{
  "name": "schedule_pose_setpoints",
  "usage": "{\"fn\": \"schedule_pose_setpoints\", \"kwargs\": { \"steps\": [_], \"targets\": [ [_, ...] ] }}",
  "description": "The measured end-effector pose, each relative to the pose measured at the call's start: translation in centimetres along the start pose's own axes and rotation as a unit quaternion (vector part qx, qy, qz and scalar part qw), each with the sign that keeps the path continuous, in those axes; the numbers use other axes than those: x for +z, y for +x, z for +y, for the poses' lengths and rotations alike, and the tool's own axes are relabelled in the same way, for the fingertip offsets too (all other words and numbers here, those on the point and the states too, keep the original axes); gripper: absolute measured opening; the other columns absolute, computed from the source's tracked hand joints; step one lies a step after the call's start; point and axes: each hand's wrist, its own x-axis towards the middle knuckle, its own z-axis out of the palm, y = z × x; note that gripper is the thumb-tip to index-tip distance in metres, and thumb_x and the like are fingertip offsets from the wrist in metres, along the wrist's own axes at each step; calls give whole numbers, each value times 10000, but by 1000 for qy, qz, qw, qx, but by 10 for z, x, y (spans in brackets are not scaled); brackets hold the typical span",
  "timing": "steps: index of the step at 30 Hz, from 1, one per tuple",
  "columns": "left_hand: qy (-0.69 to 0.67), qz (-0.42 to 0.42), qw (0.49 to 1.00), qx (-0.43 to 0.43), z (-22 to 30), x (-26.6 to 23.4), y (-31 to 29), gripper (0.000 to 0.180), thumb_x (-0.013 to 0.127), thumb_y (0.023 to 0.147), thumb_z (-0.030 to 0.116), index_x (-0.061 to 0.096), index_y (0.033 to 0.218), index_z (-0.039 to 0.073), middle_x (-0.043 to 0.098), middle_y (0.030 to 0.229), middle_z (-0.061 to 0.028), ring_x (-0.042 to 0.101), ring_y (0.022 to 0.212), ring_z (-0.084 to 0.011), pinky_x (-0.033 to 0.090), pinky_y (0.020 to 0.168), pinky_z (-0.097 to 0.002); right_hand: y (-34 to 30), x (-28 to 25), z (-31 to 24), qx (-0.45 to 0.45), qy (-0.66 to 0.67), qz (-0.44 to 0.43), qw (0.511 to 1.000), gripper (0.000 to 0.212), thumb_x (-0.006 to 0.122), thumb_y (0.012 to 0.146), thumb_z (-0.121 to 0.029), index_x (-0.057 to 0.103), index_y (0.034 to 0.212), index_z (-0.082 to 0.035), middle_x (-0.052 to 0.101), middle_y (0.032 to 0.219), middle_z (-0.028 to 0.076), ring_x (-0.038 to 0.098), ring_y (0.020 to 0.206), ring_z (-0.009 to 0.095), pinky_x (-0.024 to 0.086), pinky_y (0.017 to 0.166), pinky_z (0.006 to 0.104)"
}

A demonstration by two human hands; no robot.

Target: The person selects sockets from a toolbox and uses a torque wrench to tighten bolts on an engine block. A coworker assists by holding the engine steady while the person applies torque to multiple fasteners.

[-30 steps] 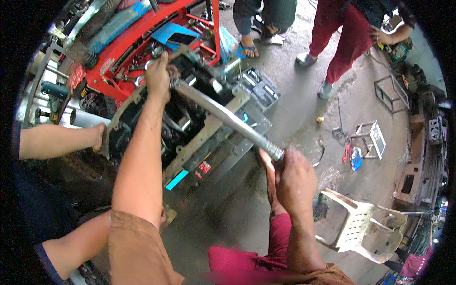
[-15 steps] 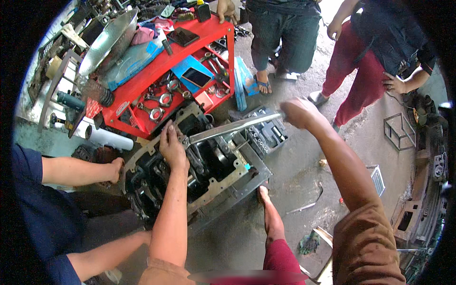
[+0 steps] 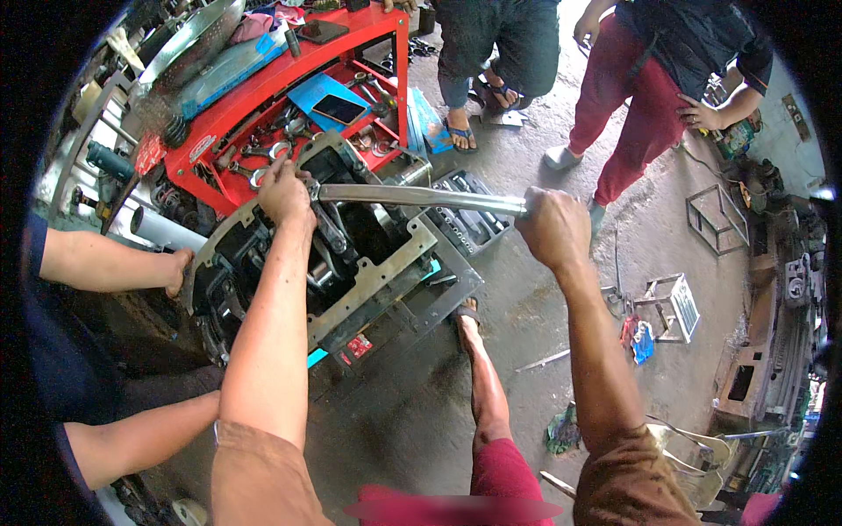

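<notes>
two outstretched hands (image 3: 555,230) meet the silver wrench (image 3: 421,197) at either end.

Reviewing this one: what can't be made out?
Handle end of the wrench: head view, inside the right grip.
Underside of left grip: head view, behind its own back.
Co-worker's lower hand: head view, behind left forearm.
Hand at red cart: head view, top edge cuts it.

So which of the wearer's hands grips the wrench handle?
The right hand, at the outer end of the torque wrench; the left hand is at its head.
</notes>
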Motion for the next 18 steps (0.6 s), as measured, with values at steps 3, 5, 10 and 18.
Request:
{"fn": "schedule_pose_setpoints", "kwargs": {
  "steps": [3, 5, 10, 18],
  "targets": [
    [-5, -36, 999, -4, 3, -2, 3, 221, 576, 921, 69, 643, 1112, -20, 651, 828, -72, 608, 623, -131, 462, 580, -261, -33, -14, -20, 29, 15, 13, 999, 101, 660, 757, -186, 649, 811, -102, 661, 807, 134, 650, 821, 321, 479, 763, 485],
    [3, -56, 998, -8, 4, -4, 3, 220, 580, 920, 76, 651, 1108, -13, 663, 868, -75, 610, 629, -125, 459, 590, -254, -52, -18, -29, 45, 22, 20, 999, 141, 675, 746, -189, 618, 807, -76, 648, 801, 149, 638, 813, 340, 470, 730, 473],
    [25, -101, 994, -19, 5, -8, 2, 222, 577, 926, 116, 652, 1110, 17, 658, 838, -59, 597, 625, -125, 470, 576, -266, -68, -8, -27, 23, 51, 59, 997, 226, 706, 760, -249, 583, 813, -67, 625, 808, 137, 612, 818, 348, 445, 699, 472],
    [16, -93, 996, 1, 50, -18, -49, 191, 639, 923, 182, 663, 1058, 49, 562, 764, 26, 494, 663, -54, 414, 594, -215, 60, -43, 10, -10, 38, -190, 981, 303, 796, 698, -225, 621, 867, -45, 647, 796, 169, 636, 774, 376, 498, 686, 465]
  ]
}}
